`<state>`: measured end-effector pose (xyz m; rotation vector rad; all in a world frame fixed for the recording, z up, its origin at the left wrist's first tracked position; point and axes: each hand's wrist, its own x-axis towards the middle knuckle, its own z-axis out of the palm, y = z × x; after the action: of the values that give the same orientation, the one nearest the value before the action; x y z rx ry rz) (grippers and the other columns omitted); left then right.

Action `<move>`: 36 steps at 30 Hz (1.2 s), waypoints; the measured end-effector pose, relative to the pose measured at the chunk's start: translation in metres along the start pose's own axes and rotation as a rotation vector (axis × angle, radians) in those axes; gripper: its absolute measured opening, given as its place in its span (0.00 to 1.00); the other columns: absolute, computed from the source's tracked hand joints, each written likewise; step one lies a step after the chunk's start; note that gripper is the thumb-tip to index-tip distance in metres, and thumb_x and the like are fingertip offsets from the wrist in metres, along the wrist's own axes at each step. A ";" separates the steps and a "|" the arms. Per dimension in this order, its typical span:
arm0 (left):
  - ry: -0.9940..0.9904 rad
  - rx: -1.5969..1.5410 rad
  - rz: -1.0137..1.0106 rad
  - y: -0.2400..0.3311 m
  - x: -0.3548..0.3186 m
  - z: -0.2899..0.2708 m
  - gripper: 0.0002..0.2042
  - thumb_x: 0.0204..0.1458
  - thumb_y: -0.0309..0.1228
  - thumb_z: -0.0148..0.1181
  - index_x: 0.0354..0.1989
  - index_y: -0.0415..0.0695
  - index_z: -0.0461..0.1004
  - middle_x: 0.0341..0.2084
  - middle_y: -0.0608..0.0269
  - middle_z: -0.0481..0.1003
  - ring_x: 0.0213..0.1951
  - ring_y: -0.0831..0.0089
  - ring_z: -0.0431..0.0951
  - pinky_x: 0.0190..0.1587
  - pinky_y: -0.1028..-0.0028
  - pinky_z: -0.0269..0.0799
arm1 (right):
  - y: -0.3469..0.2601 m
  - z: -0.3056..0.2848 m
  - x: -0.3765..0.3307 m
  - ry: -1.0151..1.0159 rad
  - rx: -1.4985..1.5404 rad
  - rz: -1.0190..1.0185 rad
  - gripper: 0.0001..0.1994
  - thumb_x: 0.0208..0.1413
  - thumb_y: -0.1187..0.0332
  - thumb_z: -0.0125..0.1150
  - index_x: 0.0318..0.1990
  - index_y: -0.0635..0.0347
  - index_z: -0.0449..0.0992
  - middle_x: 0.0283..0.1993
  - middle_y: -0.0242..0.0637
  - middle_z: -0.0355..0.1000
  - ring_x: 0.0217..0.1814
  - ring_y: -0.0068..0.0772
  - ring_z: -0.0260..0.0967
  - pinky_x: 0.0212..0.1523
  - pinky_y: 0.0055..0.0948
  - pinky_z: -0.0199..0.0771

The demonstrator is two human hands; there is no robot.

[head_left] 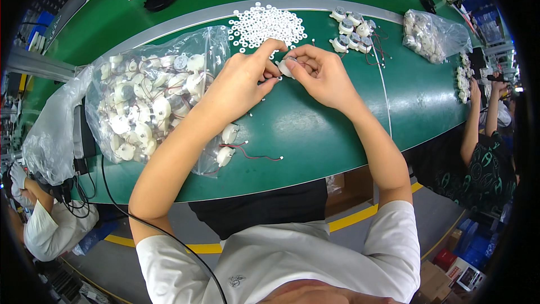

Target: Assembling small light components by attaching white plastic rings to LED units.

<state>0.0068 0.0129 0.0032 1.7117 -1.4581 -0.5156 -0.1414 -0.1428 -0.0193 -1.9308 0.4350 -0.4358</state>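
motor: a small white piece with a grey face [285, 68], held up between the two hands above the green table [326, 141], just below the ring heap.
right hand: [323, 76] thumb and forefinger pinching the motor, the other fingers curled in behind.
left hand: [243, 77] forefinger arched, thumb reaching towards the motor's near side; a tiny white bit shows by the thumb tip, but i cannot tell whether these fingers grip it or only lie close.
weight: probably light, easily borne by a fingertip pinch.
feel: the shell looks like stiff, smooth plastic, so it may turn or slip if squeezed off centre.
weak spot: likely the thin leads, as on the loose pair [226, 155], whose red and dark leads [256, 156] trail over the table; a tug there could strain the joint.
where to hold: best by opposite sides of the white shell, leads left hanging free.
rings: [264, 27] a heap of small white ones beyond the hands; they look light and apt to scatter if brushed.
big bag: [216, 50] clear, limp film, full of motors, beside the left forearm.
cluster: [353, 32] several motors standing close together, right of the rings.
small bag: [455, 39] farther right, also filled with white pieces.
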 end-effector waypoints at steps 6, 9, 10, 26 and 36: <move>0.032 -0.086 -0.038 0.005 0.001 -0.004 0.25 0.47 0.13 0.64 0.55 0.44 0.69 0.32 0.57 0.81 0.32 0.67 0.82 0.40 0.73 0.79 | -0.003 -0.014 0.000 -0.139 -0.122 -0.179 0.09 0.64 0.72 0.61 0.48 0.66 0.77 0.39 0.38 0.73 0.33 0.23 0.71 0.34 0.27 0.71; 0.055 -0.051 -0.004 0.002 0.002 -0.004 0.24 0.46 0.12 0.61 0.53 0.43 0.70 0.34 0.59 0.78 0.33 0.69 0.79 0.38 0.72 0.78 | -0.013 -0.014 -0.001 -0.181 -0.168 -0.196 0.08 0.65 0.74 0.58 0.50 0.66 0.75 0.44 0.41 0.71 0.38 0.31 0.73 0.39 0.31 0.73; 0.072 -0.008 0.041 0.002 0.001 -0.004 0.23 0.45 0.11 0.60 0.51 0.43 0.71 0.35 0.60 0.76 0.33 0.70 0.78 0.38 0.71 0.77 | -0.016 -0.013 -0.001 -0.200 -0.179 -0.187 0.08 0.65 0.75 0.57 0.50 0.66 0.75 0.45 0.43 0.71 0.41 0.36 0.74 0.42 0.34 0.74; 0.084 0.187 -0.005 0.010 -0.002 -0.003 0.25 0.46 0.21 0.70 0.53 0.47 0.70 0.31 0.62 0.77 0.32 0.63 0.79 0.36 0.66 0.76 | -0.008 -0.010 0.006 -0.133 -0.221 -0.243 0.07 0.64 0.76 0.58 0.48 0.66 0.73 0.43 0.45 0.72 0.40 0.45 0.74 0.43 0.36 0.75; 0.027 0.062 0.082 -0.003 -0.001 0.004 0.23 0.49 0.19 0.68 0.54 0.46 0.71 0.32 0.57 0.83 0.34 0.60 0.83 0.40 0.67 0.79 | -0.016 -0.015 0.003 -0.111 -0.207 -0.140 0.08 0.65 0.75 0.58 0.49 0.68 0.73 0.44 0.44 0.73 0.39 0.36 0.75 0.43 0.33 0.76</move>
<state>0.0052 0.0122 -0.0017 1.6925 -1.5328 -0.4055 -0.1446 -0.1504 0.0019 -2.1835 0.2824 -0.3827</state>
